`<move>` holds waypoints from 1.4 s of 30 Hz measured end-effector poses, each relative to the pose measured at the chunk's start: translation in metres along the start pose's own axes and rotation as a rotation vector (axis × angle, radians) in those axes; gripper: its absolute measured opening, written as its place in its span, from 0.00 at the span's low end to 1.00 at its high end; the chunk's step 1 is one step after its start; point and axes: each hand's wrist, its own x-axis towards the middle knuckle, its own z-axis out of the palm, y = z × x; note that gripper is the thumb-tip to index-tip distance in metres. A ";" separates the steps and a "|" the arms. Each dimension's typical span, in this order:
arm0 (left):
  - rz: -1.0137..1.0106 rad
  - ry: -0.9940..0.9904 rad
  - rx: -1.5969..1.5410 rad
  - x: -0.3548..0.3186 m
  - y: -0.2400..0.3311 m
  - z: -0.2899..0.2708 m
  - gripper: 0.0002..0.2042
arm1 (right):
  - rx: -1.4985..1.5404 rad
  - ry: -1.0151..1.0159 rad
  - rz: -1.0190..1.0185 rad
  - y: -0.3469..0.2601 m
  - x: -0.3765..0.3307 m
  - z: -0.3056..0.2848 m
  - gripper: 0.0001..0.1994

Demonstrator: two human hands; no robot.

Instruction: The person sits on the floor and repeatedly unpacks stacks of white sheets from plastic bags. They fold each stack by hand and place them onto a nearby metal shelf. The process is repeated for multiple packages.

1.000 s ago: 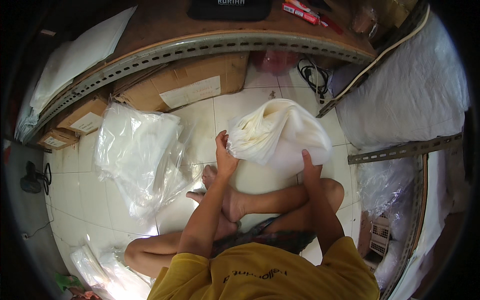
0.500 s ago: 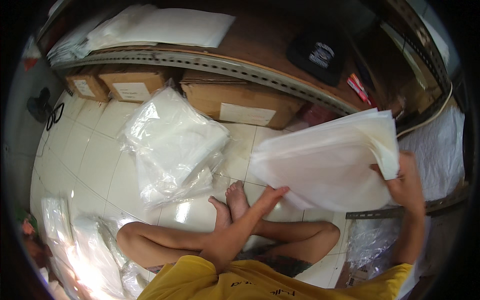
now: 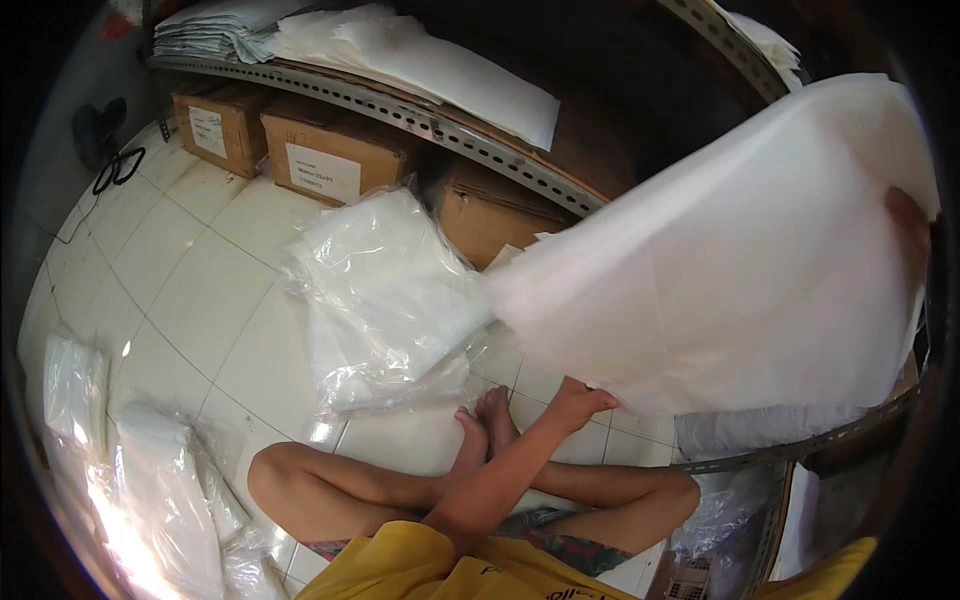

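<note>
I sat cross-legged on the white tiled floor (image 3: 200, 300), bare feet (image 3: 482, 425) in front of me. My left hand (image 3: 580, 402) reached up and forward and touched the lower edge of a large white sheet (image 3: 730, 260); the fingers ran under that edge, so I could not tell how far they were closed or whether they pinched it. My right hand (image 3: 908, 222) was at the far right rim of the view, high up, its fingers closed over the sheet's upper right edge. The sheet was held in the air, spread wide and tilted, above my legs and to the right, covering much of the metal shelf (image 3: 480, 145) behind it.

On the floor just left of the sheet lay a stack of clear plastic bags (image 3: 385, 290) with white material inside, slightly crumpled, near my feet. More plastic-wrapped bundles (image 3: 140, 490) lay at the lower left, catching strong glare. Under the shelf stood three brown cardboard boxes (image 3: 325, 160) side by side, two with white labels. On top of the shelf rested flat piles of white sheets (image 3: 440, 70). A dark cable (image 3: 115, 165) lay on the floor at the far left. At my right a slotted metal rail (image 3: 790, 445) crossed below the held sheet.
</note>
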 end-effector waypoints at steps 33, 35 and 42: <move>-0.106 0.443 1.744 0.238 0.585 -0.049 0.30 | 1.473 -0.336 0.449 0.010 0.289 0.450 0.26; -0.135 0.476 1.910 0.258 0.582 -0.067 0.30 | 1.328 -0.382 0.556 0.001 0.302 0.491 0.25; -0.160 0.533 2.327 0.298 0.568 -0.159 0.28 | 1.160 -0.498 0.440 -0.022 0.290 0.521 0.27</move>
